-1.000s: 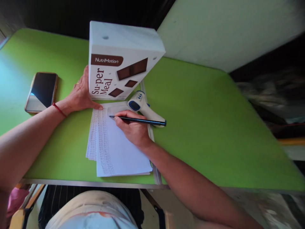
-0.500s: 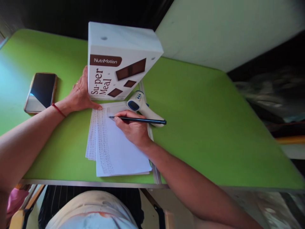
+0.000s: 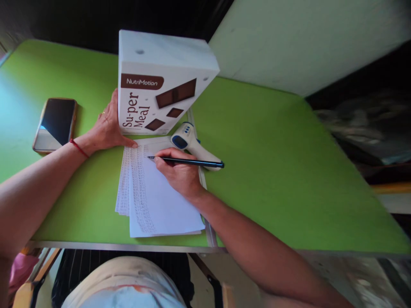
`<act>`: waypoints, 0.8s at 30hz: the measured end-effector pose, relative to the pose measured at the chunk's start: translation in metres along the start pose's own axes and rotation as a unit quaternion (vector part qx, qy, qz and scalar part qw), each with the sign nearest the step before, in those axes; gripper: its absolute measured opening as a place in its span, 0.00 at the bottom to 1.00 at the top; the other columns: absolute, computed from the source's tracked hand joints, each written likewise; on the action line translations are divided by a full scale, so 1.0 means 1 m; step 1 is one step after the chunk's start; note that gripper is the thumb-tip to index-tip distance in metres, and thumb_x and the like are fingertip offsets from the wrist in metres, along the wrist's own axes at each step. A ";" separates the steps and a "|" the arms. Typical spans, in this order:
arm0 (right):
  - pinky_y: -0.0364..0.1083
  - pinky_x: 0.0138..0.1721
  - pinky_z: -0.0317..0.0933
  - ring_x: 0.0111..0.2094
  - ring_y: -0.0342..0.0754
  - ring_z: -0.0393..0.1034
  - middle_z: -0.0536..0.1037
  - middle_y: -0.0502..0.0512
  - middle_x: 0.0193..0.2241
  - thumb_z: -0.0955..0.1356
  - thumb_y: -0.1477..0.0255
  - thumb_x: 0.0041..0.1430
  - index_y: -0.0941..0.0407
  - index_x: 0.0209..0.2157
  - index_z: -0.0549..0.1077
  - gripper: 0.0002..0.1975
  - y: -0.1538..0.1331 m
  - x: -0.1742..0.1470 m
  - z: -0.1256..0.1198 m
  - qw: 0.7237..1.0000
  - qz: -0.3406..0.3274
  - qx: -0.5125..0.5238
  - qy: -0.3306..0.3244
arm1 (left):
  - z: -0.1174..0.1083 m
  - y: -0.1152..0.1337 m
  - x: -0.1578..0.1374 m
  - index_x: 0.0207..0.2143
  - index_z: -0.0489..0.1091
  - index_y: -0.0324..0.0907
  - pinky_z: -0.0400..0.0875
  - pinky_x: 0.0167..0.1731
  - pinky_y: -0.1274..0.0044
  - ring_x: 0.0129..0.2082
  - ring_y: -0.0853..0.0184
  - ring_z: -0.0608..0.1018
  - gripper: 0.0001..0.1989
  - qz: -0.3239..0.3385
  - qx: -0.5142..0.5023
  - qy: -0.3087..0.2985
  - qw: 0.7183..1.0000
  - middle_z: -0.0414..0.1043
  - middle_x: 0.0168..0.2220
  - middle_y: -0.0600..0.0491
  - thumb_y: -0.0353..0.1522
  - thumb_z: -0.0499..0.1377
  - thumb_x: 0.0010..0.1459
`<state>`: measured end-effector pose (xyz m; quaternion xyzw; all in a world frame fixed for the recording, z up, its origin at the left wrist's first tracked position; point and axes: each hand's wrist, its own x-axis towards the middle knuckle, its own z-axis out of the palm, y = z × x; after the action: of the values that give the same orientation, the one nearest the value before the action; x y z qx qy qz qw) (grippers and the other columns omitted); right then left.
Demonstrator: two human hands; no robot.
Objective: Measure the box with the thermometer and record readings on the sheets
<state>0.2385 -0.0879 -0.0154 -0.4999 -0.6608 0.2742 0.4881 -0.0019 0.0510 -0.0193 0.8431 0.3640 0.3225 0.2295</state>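
My right hand (image 3: 180, 173) grips a black pen (image 3: 189, 161) with its tip on the top sheet of a stack of white papers (image 3: 157, 201), beside columns of small writing. My left hand (image 3: 107, 126) rests against the left side of a white NutriMotion Su-per Meal box (image 3: 157, 81) that stands upright just behind the papers; the thumb lies on the papers' top left corner. A white and blue infrared thermometer (image 3: 189, 143) lies just beyond my right hand, partly under the pen.
A smartphone (image 3: 56, 124) lies screen up at the left on the green table (image 3: 272, 171). A metal seam runs down the table beside the papers. A pale wall panel stands at the back right. The table's front edge is close to my body.
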 end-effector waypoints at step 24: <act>0.43 0.27 0.69 0.23 0.43 0.71 0.79 0.47 0.23 0.70 0.73 0.58 0.52 0.29 0.76 0.04 0.002 0.000 -0.003 1.000 -0.020 0.001 0.012 | 0.001 -0.005 -0.001 0.76 0.47 0.51 0.53 0.71 0.40 0.76 0.31 0.52 0.73 0.007 0.004 0.002 1.000 0.60 0.70 0.40 0.66 0.74 0.34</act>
<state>0.2422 -0.0882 -0.0157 -0.4890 -0.6646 0.2587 0.5022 -0.0039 0.0536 -0.0234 0.8457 0.3601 0.3247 0.2229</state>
